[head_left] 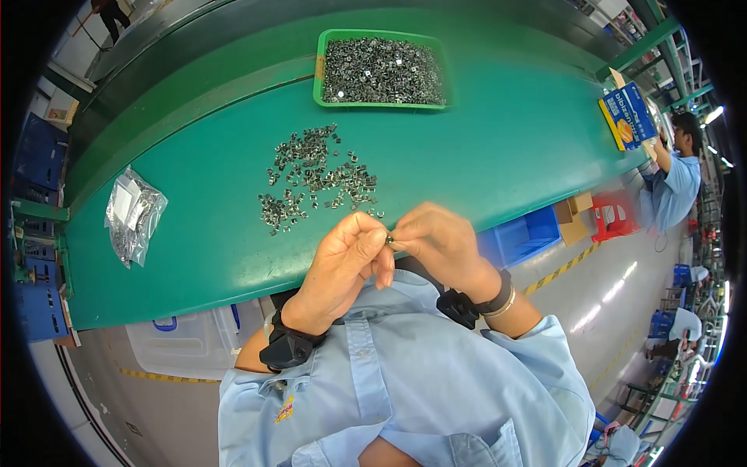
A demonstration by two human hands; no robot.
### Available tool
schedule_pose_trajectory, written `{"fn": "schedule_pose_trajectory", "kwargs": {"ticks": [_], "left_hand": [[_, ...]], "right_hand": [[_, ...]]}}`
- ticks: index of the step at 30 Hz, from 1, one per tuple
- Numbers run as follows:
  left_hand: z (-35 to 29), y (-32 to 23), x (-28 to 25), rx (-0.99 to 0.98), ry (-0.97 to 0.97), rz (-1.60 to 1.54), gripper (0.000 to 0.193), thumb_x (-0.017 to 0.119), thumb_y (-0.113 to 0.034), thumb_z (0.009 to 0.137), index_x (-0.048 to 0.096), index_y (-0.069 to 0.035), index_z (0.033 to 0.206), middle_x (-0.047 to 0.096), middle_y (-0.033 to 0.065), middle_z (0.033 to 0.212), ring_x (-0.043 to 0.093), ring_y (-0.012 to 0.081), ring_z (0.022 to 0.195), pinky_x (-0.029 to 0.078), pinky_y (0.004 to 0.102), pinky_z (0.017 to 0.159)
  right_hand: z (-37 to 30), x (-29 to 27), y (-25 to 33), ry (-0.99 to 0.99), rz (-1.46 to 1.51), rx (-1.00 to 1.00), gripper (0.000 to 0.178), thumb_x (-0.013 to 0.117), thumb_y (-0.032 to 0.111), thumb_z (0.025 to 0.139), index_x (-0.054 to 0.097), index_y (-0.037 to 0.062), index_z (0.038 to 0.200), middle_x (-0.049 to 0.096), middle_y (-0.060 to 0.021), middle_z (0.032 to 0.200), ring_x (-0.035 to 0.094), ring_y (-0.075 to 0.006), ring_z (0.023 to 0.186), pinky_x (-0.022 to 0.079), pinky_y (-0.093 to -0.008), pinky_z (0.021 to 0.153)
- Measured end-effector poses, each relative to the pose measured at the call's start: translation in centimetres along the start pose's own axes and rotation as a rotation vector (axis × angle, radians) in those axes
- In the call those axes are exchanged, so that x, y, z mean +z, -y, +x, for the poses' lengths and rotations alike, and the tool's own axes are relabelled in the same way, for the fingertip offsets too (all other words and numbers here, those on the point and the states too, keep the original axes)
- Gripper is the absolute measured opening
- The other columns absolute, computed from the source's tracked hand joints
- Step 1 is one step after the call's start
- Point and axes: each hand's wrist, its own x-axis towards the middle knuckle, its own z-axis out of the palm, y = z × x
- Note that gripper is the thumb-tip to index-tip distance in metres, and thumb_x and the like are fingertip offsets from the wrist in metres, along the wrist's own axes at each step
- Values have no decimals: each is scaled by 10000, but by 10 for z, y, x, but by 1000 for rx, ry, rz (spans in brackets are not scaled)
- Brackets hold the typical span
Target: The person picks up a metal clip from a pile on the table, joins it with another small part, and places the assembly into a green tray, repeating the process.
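Observation:
In front of my chest, just off the near edge of the green table (226,272), my two hands meet at the fingertips. A small dark metal part (389,240) is pinched between thumb and fingers of my left hand (354,253). My right hand (440,243), slightly blurred, closes its fingertips on the same part from the other side. The part is too small and too covered to tell its kind. Beyond my hands a loose pile of small shiny metal pieces (315,175) is spread on the table.
A green tray (320,92) heaped with small metal pieces stands at the back. On the left lies a clear plastic bag (134,218). A blue and yellow box (627,117) sits far right near another person (675,183). Below the table edge are a blue bin (523,237) and a red stool (613,218).

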Motion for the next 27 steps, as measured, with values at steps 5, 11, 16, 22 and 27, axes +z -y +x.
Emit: {"fn": "schedule_pose_trajectory", "kwargs": {"ticks": [5,11,16,22,27], "left_hand": [[0,5,2,56,-42,49,175,474,-228,960,473,-58,918,565,60,683,541,131,577,426,250,515],[3,10,2,144,-138,162,157,459,-208,964,468,-52,960,558,66,686,525,122,551,431,250,496],[5,-2,2,210,-217,66,163,451,-196,965,472,-46,1025,562,64,715,520,115,548,433,246,501],[-7,-9,-14,229,-189,56,173,449,-180,965,467,-45,1072,564,76,742,530,127,576,434,250,518],[-7,-10,-26,211,-119,-30,165,453,-172,963,466,-46,1070,561,84,741,538,138,589,434,256,524]], "right_hand": [[0,1,0,-7,-2,-9,145,700,-12,728,602,44,820,629,-76,795,610,-204,697,486,-290,580],[6,0,-6,22,-22,-11,142,703,-4,731,600,43,817,626,-76,795,611,-210,711,491,-298,608],[64,-29,-20,-32,-55,119,31,621,55,823,616,39,849,639,-51,809,605,-155,729,484,-278,655],[142,-53,-46,-123,-261,170,95,621,66,819,611,20,902,617,-70,828,606,-176,769,497,-290,704],[106,-39,-56,164,-538,-53,161,614,100,810,633,51,961,594,-66,926,567,-208,906,457,-322,796]]}}
